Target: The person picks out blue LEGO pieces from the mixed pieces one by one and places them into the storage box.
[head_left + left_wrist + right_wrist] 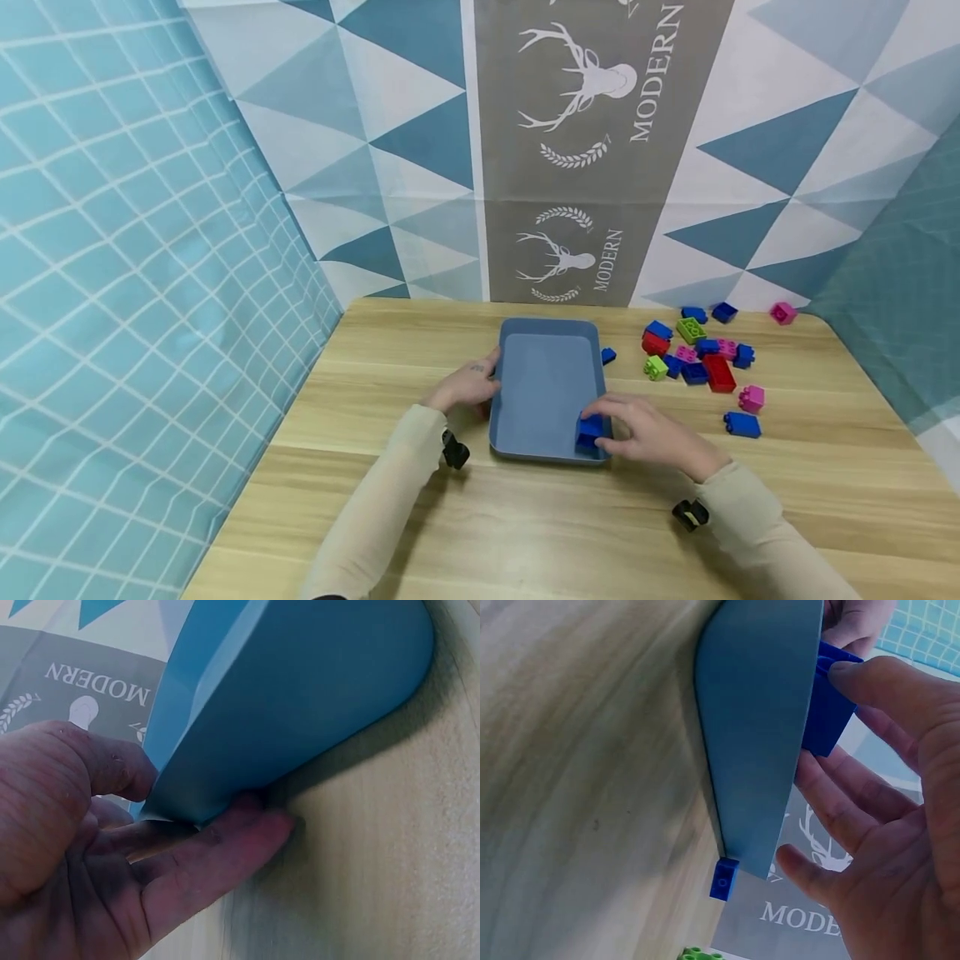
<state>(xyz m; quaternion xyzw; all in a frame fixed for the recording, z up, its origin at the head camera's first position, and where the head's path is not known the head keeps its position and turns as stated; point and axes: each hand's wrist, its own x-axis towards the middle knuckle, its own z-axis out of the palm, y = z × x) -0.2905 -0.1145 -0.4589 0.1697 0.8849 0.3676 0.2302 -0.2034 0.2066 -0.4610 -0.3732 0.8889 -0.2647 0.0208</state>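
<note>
A blue-grey rectangular tray (543, 375) lies on the wooden table. My left hand (468, 387) holds its left side; in the left wrist view the thumb is at the rim and the fingers touch the outer wall (300, 690) from below. With thumb and fingers, my right hand (645, 429) pinches a blue toy brick (588, 433) at the tray's near right corner. The right wrist view shows this brick (832, 712) at the inner side of the tray wall. Whether it touches the tray floor is unclear.
Just right of the tray's far part lies a small blue brick (608, 356). Farther right, several loose bricks are scattered, including a red one (720, 374), a green one (691, 330), a pink one (752, 398) and a blue one (742, 425). Patterned cloth hangs behind the table.
</note>
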